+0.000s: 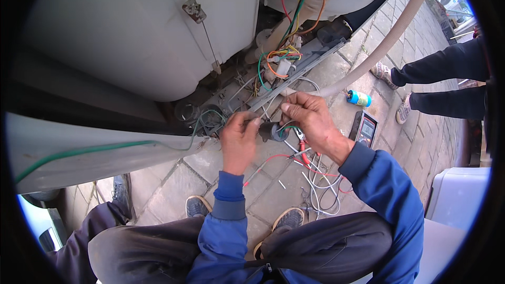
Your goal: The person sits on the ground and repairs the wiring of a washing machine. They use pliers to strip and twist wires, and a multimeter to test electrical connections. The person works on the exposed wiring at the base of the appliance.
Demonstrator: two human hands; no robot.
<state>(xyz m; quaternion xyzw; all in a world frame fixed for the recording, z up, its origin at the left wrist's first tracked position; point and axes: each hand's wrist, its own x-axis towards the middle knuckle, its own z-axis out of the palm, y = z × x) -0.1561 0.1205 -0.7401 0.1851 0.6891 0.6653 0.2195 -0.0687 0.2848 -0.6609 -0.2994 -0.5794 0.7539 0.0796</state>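
Note:
In the head view, my left hand (239, 142) is closed at the edge of the appliance's lower metal frame (252, 105); what lies between its fingertips is too small to make out. My right hand (310, 123) pinches a thin wire (285, 104). Between them is a dark cylindrical component (270, 132) with a green wire. Above them a tangle of coloured wires (284, 54) and white connectors shows at the base of the white appliance (131, 26). Red-handled pliers (304, 155) lie just below my right hand, among loose white and red leads (323, 194).
A meter (365, 129), a blue cylindrical can (359, 98) and a pale hose (368, 58) are to the right. Another person's legs (442, 100) stand at the right; another leg (105, 215) is at lower left. A white box (455, 194) is at lower right, on brick paving (158, 194).

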